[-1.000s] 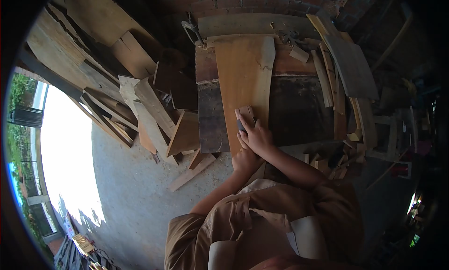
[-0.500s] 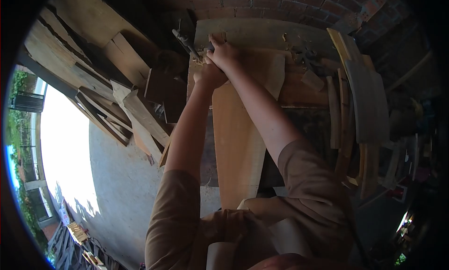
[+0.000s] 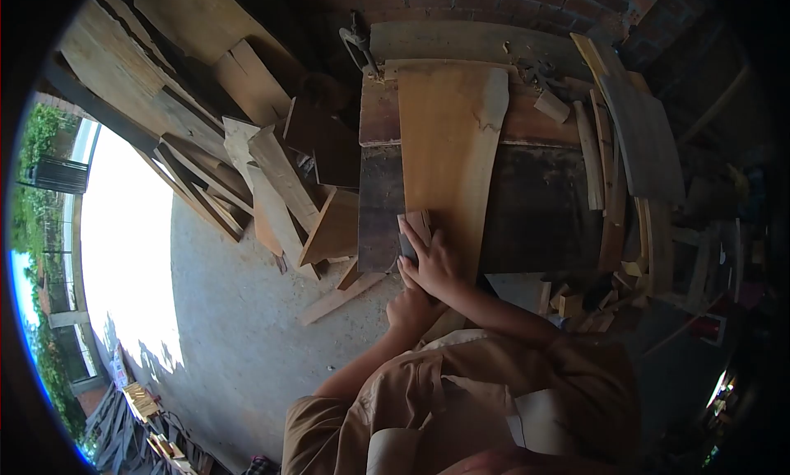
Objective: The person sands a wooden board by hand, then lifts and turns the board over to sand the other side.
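A long, pale-brown board [image 3: 448,137] lies lengthwise on the workbench, its near end reaching toward my body. My right hand [image 3: 436,265] is closed over a small wooden block [image 3: 418,225] with a brown top and dark side, on the board's near left part. Its index finger stretches forward along the block. Just behind, my left hand [image 3: 411,309] is closed against the block's rear end, touching my right hand. The block's underside and most of its rear are hidden. A metal clamp [image 3: 359,43] stands at the board's far left corner.
Under the board is the dark workbench [image 3: 539,207]. Offcuts and tools [image 3: 547,88] lie at its far right. Planks [image 3: 642,137] lean on the right side, and boards [image 3: 284,174] are stacked at left. A brick wall [image 3: 485,2] stands behind.
Both hands have come back from the far end of the board to its near end, close to my body, with the block. My arms have bent, and the view has shifted.
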Demonstrator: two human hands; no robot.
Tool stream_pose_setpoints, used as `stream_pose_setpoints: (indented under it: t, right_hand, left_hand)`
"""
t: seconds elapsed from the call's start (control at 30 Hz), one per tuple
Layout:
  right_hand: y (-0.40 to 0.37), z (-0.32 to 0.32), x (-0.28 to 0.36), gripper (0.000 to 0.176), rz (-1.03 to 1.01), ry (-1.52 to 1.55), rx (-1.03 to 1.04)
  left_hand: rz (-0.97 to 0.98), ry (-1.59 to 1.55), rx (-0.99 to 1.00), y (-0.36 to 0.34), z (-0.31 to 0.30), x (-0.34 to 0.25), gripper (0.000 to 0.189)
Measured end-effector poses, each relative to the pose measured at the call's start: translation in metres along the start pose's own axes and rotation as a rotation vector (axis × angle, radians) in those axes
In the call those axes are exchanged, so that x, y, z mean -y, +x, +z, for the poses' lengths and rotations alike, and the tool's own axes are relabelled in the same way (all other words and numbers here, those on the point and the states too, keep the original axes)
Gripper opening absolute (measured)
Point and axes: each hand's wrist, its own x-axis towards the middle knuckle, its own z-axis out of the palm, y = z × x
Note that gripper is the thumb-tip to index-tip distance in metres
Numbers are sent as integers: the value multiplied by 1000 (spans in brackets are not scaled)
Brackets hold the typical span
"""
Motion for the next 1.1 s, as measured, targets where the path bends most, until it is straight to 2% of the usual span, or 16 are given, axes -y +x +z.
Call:
stream_pose_setpoints:
  t: [0.07, 0.17, 0.3, 0.37, 0.43, 0.5, 0.57, 0.67, 0.77, 0.9, 0.93, 1.03, 1.07, 1.1]
  right_hand:
    - [-32, -3, 11, 72, 2, 21, -3]
    - [-40, -1, 11, 66, 59, 70, -6]
    - [3, 1, -8, 61, 47, -62, -26]
    - [49, -5, -21, 58, 146, 15, -11]
    - [105, -1, -44, 61, 162, -26, -113]
    - [173, -4, -68, 60, 175, -53, -154]
    - [242, -20, -82, 58, 220, -80, -99]
    - [339, -17, -113, 60, 231, -13, -65]
    - [380, -19, -121, 62, 219, -9, -45]
    - [329, -20, -111, 62, 264, -17, -66]
    - [303, -23, -106, 62, 270, -41, -42]
    - [185, -8, -89, 65, 169, -33, -84]
    - [136, -13, -72, 65, 162, -24, -49]
    - [88, -15, -56, 66, 169, -1, 0]
  left_hand:
    - [-51, 54, 190, -29, 14, 8, 126]
    - [-22, 82, 179, -21, 30, 15, 125]
    - [101, 124, 127, 15, -6, -4, 128]
    - [161, 269, -13, 54, -22, -16, 128]
    - [184, 265, 71, 100, -70, -42, 126]
    - [224, 297, -48, 158, -97, -60, 123]
    - [205, 254, -22, 216, -134, -83, 122]
    - [239, 259, -133, 300, -173, -100, 114]
    - [234, 254, -187, 346, -182, -103, 110]
    - [249, 267, -182, 290, -164, -102, 110]
    - [217, 284, -125, 264, -154, -103, 113]
    - [131, 257, -28, 161, -95, -84, 118]
    - [135, 172, -69, 124, -66, -70, 119]
    - [90, 167, 27, 80, -55, -64, 120]
